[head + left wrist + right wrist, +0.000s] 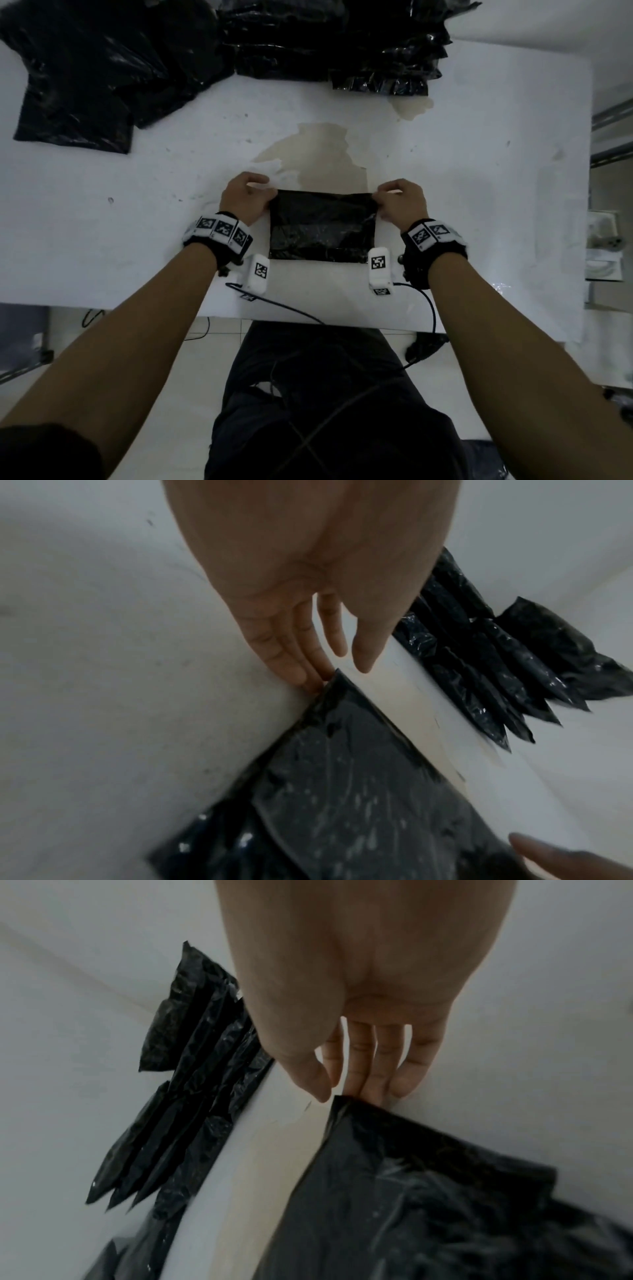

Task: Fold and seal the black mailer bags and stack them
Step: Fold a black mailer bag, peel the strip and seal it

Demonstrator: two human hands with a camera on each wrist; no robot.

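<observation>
On the white table (462, 171), near its front edge, a black bag (322, 228) lies flat between both hands. The left hand (245, 198) pinches the bag's far left corner and the right hand (400, 202) pinches its far right corner, fingertips (377, 1096) at the edge. A stack of bags (342, 44) sits at the far edge, and loose bags (85, 75) lie at the far left.

**Mailer bags on the table**

One glossy black bag (322, 228) is laid flat at 6 o'clock, held at its far corners. A neat stack (342, 41) is seen at 12 o'clock, a loose pile (89, 75) at 10 o'clock.
</observation>
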